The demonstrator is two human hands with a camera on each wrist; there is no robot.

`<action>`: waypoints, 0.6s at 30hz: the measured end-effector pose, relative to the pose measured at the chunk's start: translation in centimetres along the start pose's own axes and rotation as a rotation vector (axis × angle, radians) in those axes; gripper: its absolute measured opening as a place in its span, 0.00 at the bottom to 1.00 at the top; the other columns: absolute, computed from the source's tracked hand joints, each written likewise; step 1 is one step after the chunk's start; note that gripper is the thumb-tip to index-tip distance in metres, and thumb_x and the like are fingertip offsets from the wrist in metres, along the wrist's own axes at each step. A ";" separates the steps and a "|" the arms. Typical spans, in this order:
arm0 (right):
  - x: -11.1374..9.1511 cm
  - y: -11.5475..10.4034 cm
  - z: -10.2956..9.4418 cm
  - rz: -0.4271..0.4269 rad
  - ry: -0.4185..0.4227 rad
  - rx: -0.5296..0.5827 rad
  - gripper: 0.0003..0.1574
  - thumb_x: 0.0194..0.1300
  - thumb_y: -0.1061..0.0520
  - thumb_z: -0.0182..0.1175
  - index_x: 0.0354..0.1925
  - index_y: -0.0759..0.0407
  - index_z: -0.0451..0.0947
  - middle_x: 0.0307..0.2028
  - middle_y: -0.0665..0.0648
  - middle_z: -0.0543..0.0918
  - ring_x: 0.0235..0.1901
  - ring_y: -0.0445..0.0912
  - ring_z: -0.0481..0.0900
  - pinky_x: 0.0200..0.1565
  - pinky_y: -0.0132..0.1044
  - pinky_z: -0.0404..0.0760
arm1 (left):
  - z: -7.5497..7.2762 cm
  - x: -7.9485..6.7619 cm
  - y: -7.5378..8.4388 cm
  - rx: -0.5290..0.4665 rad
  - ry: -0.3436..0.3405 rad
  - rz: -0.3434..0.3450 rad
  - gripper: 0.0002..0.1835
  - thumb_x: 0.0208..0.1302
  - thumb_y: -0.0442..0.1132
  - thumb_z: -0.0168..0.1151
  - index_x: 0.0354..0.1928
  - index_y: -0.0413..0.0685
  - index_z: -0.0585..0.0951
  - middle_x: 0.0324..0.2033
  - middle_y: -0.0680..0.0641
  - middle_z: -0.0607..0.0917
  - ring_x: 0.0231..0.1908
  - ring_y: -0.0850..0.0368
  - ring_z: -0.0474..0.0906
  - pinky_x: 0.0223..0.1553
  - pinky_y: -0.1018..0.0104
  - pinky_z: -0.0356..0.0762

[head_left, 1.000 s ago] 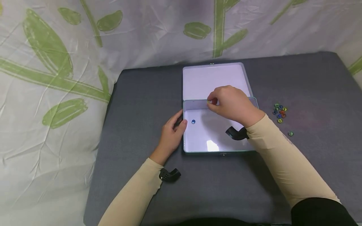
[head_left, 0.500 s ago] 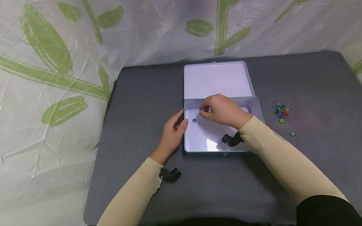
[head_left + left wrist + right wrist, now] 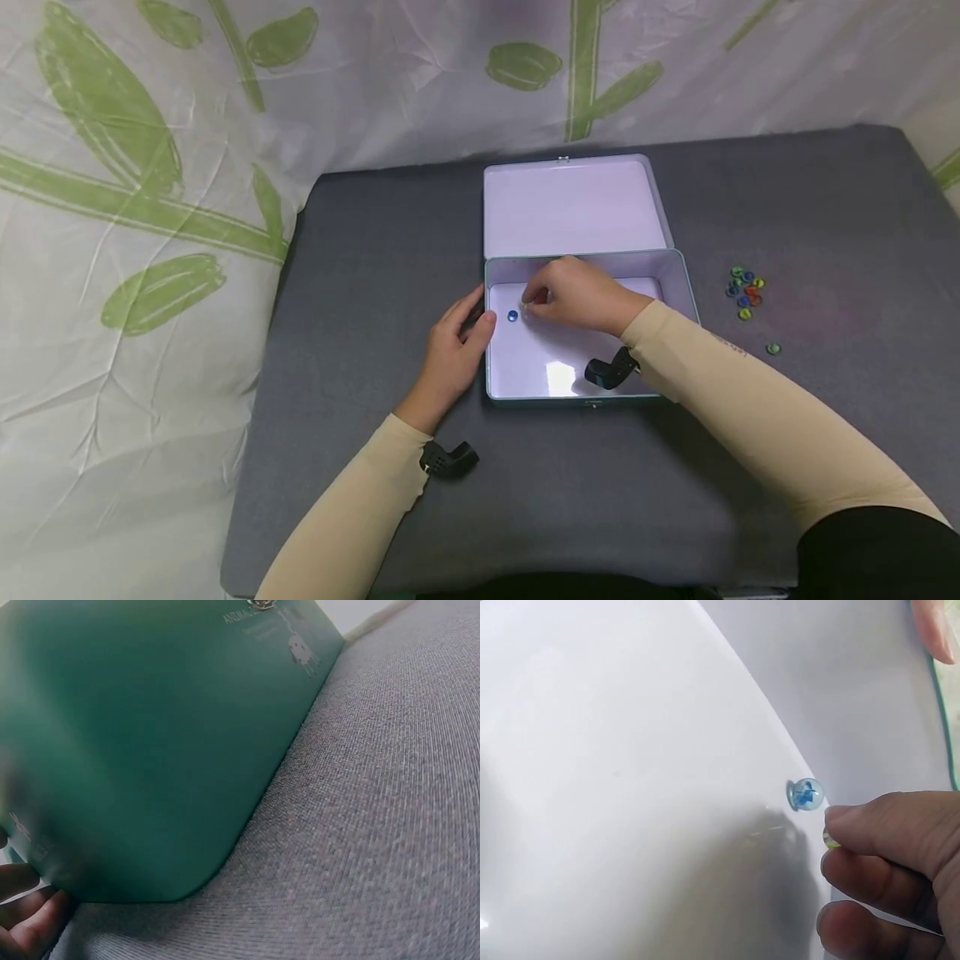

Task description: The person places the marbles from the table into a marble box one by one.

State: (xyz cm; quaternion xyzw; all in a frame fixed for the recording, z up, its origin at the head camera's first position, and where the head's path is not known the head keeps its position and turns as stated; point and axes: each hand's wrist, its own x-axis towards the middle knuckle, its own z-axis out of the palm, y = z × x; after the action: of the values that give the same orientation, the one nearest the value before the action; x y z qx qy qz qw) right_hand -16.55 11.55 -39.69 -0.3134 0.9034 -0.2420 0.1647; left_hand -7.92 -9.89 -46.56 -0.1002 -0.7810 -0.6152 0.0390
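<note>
A green metal box (image 3: 592,402) with a white inside lies open on the table, its lid (image 3: 573,208) folded back. My left hand (image 3: 453,350) holds the box's left wall, thumb over the rim and fingers along the outside. In the left wrist view its fingers (image 3: 37,922) touch the green wall low down. A clear marble with a blue swirl (image 3: 805,794) sits on the box floor near the left wall. Just right of it, my right hand (image 3: 577,296) pinches a yellowish clear marble (image 3: 829,837) between thumb and finger, low inside the box. Most of this marble is hidden.
On the grey cloth-covered table (image 3: 360,267), right of the box, lies a cluster of several marbles (image 3: 745,292) in green, blue, yellow and red. A single green marble (image 3: 773,348) lies apart, nearer the front. A white leaf-patterned cloth (image 3: 420,83) hangs behind and to the left.
My right hand has moved left and down into the box with the yellowish marble, coming close to the blue one. The left hand has stayed at the box's left wall.
</note>
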 end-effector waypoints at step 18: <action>0.7 0.6 0.9 0.002 -0.074 0.032 0.12 0.63 0.62 0.74 0.46 0.63 0.91 0.39 0.55 0.92 0.40 0.46 0.87 0.50 0.44 0.85 | 0.0 0.1 0.0 -0.010 0.009 -0.017 0.28 0.78 0.40 0.58 0.75 0.39 0.72 0.67 0.36 0.78 0.62 0.47 0.79 0.54 0.58 0.84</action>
State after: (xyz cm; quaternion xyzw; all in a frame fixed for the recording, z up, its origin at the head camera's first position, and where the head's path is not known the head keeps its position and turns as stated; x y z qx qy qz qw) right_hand -16.98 11.19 -40.90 -0.3184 0.8929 -0.2446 0.2035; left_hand -8.03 -9.90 -46.52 -0.0909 -0.7785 -0.6199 0.0369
